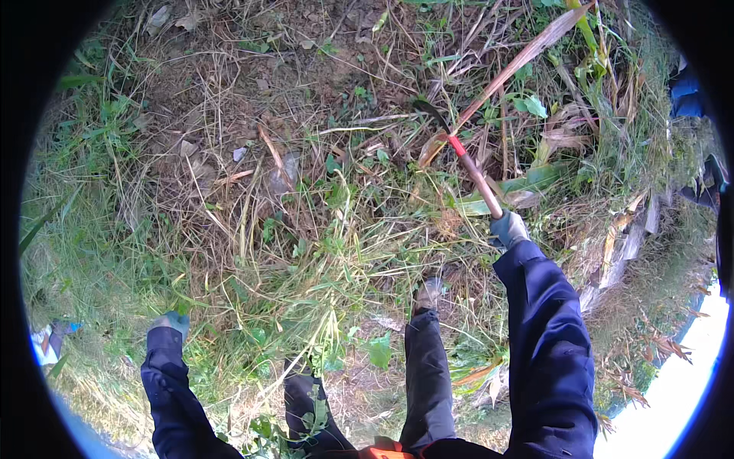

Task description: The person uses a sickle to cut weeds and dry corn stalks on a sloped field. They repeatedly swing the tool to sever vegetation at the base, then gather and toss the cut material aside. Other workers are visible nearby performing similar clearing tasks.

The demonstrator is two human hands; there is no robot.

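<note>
My right hand (508, 230), in a grey-green glove, is closed around the lower end of the wooden handle of a sickle (475, 177). The handle has a red band near its top, and the dark curved blade points up and left over dry stalks. A long dry corn leaf (516, 66) runs up and right from beside the blade. My left hand (171, 325), gloved too, hangs low on the left above green grass; its fingers are hard to make out. Cut or flattened grass (327, 275) lies between my hands, in front of my feet.
My shoe (429, 294) stands on the weedy ground. Small stones (239, 154) and dry stalks lie on bare soil further up. Green corn stalks (590, 40) stand at the upper right. Parts of another person in blue (686, 94) show at the right rim.
</note>
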